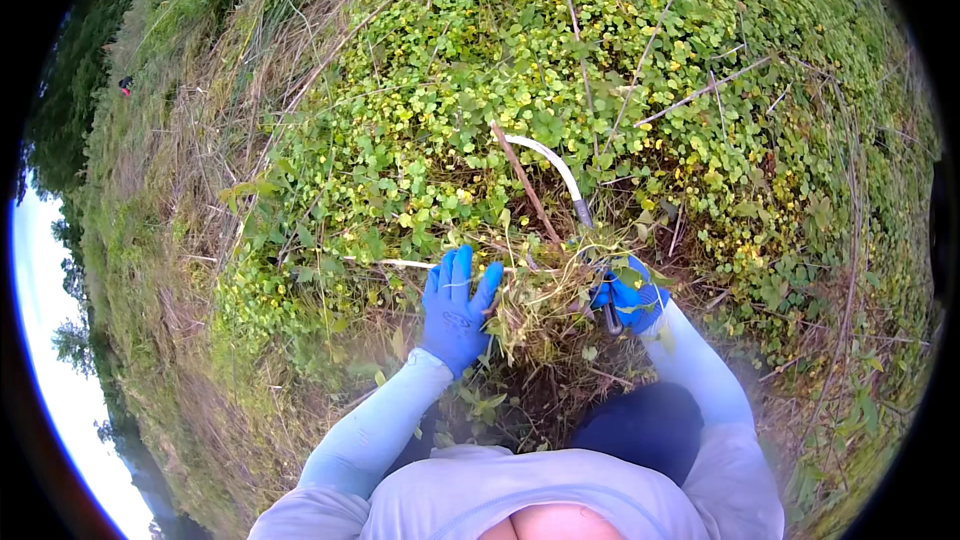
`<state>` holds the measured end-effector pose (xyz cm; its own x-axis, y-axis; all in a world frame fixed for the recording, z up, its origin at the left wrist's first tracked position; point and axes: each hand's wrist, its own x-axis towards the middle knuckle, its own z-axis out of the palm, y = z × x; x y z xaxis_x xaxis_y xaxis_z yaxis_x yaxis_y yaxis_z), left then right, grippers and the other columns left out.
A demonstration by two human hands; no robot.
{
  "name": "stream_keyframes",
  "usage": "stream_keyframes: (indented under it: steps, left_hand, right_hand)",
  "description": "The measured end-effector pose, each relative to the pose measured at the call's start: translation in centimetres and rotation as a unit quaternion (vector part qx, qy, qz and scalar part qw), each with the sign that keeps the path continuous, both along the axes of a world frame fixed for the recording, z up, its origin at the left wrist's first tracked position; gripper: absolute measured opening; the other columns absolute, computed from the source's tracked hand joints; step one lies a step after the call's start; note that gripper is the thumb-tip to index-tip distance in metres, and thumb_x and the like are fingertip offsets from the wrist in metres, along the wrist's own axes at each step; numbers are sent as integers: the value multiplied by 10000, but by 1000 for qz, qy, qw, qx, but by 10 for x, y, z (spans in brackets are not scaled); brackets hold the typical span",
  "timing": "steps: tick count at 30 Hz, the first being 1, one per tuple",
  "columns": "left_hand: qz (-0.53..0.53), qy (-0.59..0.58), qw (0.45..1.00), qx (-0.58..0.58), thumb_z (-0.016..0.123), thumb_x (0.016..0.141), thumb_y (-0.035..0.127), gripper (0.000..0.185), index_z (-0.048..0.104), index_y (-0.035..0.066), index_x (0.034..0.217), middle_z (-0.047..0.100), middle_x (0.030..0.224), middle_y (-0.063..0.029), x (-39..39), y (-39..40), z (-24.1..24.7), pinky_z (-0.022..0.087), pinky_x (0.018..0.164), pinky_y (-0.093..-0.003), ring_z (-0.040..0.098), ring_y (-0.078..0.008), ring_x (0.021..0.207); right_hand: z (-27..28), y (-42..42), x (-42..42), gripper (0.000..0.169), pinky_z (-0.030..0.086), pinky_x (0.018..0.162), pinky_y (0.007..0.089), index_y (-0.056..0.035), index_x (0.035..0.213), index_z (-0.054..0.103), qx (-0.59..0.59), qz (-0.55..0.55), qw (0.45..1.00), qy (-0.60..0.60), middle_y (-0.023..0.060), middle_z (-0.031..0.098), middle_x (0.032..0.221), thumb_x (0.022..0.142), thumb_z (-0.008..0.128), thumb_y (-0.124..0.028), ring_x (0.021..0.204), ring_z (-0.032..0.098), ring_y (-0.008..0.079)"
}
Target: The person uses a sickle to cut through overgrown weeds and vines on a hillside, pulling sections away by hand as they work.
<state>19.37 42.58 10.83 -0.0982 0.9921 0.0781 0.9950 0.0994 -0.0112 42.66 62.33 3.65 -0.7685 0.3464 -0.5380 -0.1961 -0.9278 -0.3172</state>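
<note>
My left hand [457, 311], in a blue work glove, is spread with its palm down at the left edge of a tangle of pulled vines and dry grass [536, 304]. At the right of that tangle my right hand [636, 298], gloved alike, is closed around the dark handle of a sickle [614, 319]. Stems partly cover the grip. The sickle's pale curved blade [551, 157] points away from me and bends left over the plants. Its tip lies beside a brown dry stalk [525, 180] that leans out of the tangle.
Low leafy ground cover [465, 82] spreads ahead and to the right, with long dry stalks [705, 91] across it. Matted dry grass [195, 165] lies left. My bent knee [645, 427] is close below the right hand. A small red and dark shape [125, 86] shows far left.
</note>
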Motion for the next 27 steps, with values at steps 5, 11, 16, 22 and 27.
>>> stream_keyframes:
  steps: [5, 11, 16, 22, 27]
  left_hand:
    - [90, -124, 979, -136, 715, 744, 193, 625, 500, 103, 1324, 661, 1096, -122, -20, 3, -4, 433, 971, -485, 622, -313, 1075]
    - [204, -224, 925, -230, 693, 781, 235, 514, 547, 100, 1255, 680, 1051, -181, 1, 16, 25, 521, 856, -454, 656, -364, 991]
    - [254, -159, 929, -216, 678, 840, 244, 453, 501, 73, 1221, 665, 1082, -175, -23, -1, 27, 513, 860, -469, 649, -370, 1014]
    - [226, -132, 921, -290, 729, 807, 264, 570, 470, 105, 1289, 648, 1080, -138, -14, 28, 42, 511, 838, -462, 640, -336, 1017]
    - [28, -121, 974, -188, 750, 770, 244, 574, 489, 119, 1266, 655, 1018, -110, 11, 55, 58, 521, 807, -445, 636, -324, 964]
  right_hand:
    - [-28, 3, 3, 90, 479, 526, 338, -112, 960, 509, 47, 30, 997, 44, 7, 517, 764, 1007, 533, -185, 602, 517, 181]
    - [-23, 8, 3, 262, 542, 608, 295, -64, 1255, 511, 125, -32, 987, 93, 33, 633, 985, 1017, 532, -172, 784, 631, 158]
    - [34, 32, 17, 489, 503, 527, 248, -32, 1374, 459, 236, -9, 970, -64, 46, 656, 1003, 941, 663, -134, 730, 635, 101]
    - [89, 15, -11, 423, 478, 649, 355, -19, 1230, 512, 645, -44, 721, -250, 104, 599, 907, 931, 658, -280, 822, 568, 197]
    - [93, 13, -59, 346, 458, 731, 424, -13, 1119, 528, 678, 168, 680, -225, 172, 567, 967, 973, 581, -322, 906, 544, 262]
